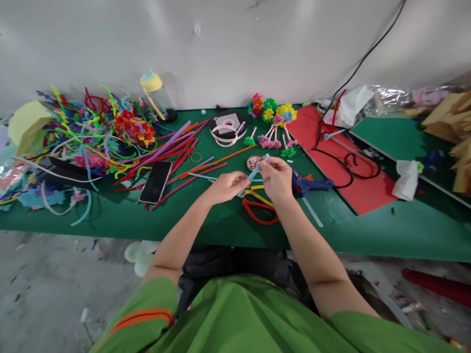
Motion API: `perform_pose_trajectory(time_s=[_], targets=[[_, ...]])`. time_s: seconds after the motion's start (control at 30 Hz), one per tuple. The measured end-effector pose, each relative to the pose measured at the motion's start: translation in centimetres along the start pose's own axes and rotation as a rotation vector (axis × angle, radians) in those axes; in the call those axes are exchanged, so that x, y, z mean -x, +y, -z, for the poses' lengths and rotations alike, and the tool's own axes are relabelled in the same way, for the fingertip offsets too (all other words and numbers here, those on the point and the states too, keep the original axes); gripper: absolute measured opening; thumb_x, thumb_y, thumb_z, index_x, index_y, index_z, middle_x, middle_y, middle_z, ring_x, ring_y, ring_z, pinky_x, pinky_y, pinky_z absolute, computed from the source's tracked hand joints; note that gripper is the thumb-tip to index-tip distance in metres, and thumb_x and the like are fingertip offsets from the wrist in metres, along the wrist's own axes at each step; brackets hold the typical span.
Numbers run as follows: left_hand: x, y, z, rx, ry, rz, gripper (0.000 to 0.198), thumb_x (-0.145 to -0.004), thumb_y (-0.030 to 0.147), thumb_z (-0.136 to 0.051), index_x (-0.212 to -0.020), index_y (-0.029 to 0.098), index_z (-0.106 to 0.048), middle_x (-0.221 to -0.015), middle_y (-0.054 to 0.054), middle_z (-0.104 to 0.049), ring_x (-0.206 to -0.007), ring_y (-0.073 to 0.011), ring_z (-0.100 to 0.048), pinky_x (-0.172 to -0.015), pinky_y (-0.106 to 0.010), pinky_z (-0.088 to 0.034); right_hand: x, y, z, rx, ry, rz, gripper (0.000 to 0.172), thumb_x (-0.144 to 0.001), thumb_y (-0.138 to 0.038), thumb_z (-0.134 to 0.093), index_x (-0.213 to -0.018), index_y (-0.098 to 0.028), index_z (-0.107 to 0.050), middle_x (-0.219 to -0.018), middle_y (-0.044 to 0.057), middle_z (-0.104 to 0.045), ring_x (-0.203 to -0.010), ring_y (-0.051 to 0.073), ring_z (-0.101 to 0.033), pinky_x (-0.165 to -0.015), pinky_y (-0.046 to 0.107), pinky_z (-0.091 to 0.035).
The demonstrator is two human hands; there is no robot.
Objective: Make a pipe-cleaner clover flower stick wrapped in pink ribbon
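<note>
Between my two hands is a light-blue pipe cleaner (254, 172), bent over at its upper end. My left hand (231, 186) pinches its lower part. My right hand (276, 177) has thumb and fingers closed on the upper part near the bend. Another light-blue length (201, 176) runs out to the left behind my left hand. Under my hands lie scissors with red and yellow handles (260, 215). Just right of my right hand is a blue glue gun (311, 185). A round brown-and-white disc (253, 163) sits behind my fingers, partly hidden.
On the green table (221, 230), a phone (156, 182) lies beside loose pipe cleaners (172, 154). A colourful heap (99, 127) fills the left, near a bottle (156, 95). Fuzzy flowers (278, 115) stand at the back. A black cable (355, 73) crosses a red board (342, 162).
</note>
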State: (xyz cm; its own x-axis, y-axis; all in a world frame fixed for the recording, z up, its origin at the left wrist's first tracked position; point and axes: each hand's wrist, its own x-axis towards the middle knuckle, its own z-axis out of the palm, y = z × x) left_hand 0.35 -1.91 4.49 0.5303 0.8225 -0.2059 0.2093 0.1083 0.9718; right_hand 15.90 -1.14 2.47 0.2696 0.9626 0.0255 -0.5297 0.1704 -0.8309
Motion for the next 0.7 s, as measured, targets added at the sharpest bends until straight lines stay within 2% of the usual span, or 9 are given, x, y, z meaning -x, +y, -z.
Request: perform_pose_trajectory(time_s=[0.1, 0.2, 0.33, 0.43, 0.6, 0.7], targets=[[-1.2, 0.9, -1.0, -0.056, 0.042, -0.048, 0.023, -0.084, 0.034, -0.048, -0.089, 0.016, -0.061, -0.083, -0.007, -0.067, -0.078, -0.0173, -0.064, -0.070, -0.027, -0.050, 0.4, 0.0, -0.3, 0.044, 0.022, 0.056, 0.014, -0.054, -0.014, -0.074, -0.060, -0.022, -0.064, -0.068, -0.004, -0.069, -0.067, 0.010, -0.064, -0.064, 0.024, -0.051], [-2.5, 2.1, -1.6, -0.017, 0.054, -0.086, 0.016, -0.083, 0.025, -0.049, -0.084, 0.014, -0.061, -0.075, -0.006, -0.067, -0.068, -0.0148, -0.065, -0.068, -0.027, -0.051, 0.5, -0.2, -0.4, 0.078, 0.034, 0.069, 0.013, -0.056, -0.016, -0.073, -0.062, -0.022, -0.064, -0.071, -0.003, -0.070, -0.064, 0.011, -0.063, -0.056, 0.024, -0.049], [-3.3, 3.6, -1.6, 0.049, -0.047, -0.076, 0.014, -0.080, 0.020, -0.054, -0.070, 0.012, -0.059, -0.061, -0.003, -0.062, -0.053, -0.0104, -0.061, -0.058, -0.023, -0.051, 0.3, -1.1, -0.1, 0.072, 0.045, 0.071, 0.010, -0.059, -0.023, -0.071, -0.063, -0.022, -0.062, -0.070, -0.003, -0.069, -0.053, 0.009, -0.057, -0.049, 0.024, -0.046], [-3.4, 4.5, -1.1, 0.109, -0.158, -0.032, 0.016, -0.080, 0.021, -0.054, -0.069, 0.011, -0.059, -0.058, -0.002, -0.061, -0.050, -0.0090, -0.060, -0.054, -0.021, -0.049, 0.1, -1.7, 0.2, 0.026, -0.025, 0.040, 0.012, -0.063, -0.027, -0.070, -0.066, -0.024, -0.059, -0.073, -0.004, -0.067, -0.056, 0.009, -0.057, -0.050, 0.024, -0.047], [-3.7, 4.3, -0.9, 0.286, -0.280, -0.001, 0.017, -0.079, 0.022, -0.055, -0.066, 0.012, -0.058, -0.049, 0.002, -0.053, -0.041, -0.0067, -0.053, -0.046, -0.019, -0.044, 0.0, -2.0, 0.7, -0.036, -0.164, -0.020, 0.014, -0.068, -0.034, -0.067, -0.071, -0.026, -0.056, -0.075, -0.006, -0.064, -0.064, 0.011, -0.060, -0.049, 0.024, -0.048], [-3.8, 4.2, -1.0, 0.321, -0.286, 0.016, 0.017, -0.079, 0.022, -0.054, -0.065, 0.012, -0.058, -0.048, 0.002, -0.052, -0.039, -0.0066, -0.052, -0.044, -0.019, -0.043, 0.0, -1.9, 0.7, -0.084, -0.180, -0.059, 0.017, -0.066, -0.032, -0.070, -0.071, -0.026, -0.055, -0.072, -0.007, -0.064, -0.064, 0.010, -0.060, -0.051, 0.023, -0.050]])
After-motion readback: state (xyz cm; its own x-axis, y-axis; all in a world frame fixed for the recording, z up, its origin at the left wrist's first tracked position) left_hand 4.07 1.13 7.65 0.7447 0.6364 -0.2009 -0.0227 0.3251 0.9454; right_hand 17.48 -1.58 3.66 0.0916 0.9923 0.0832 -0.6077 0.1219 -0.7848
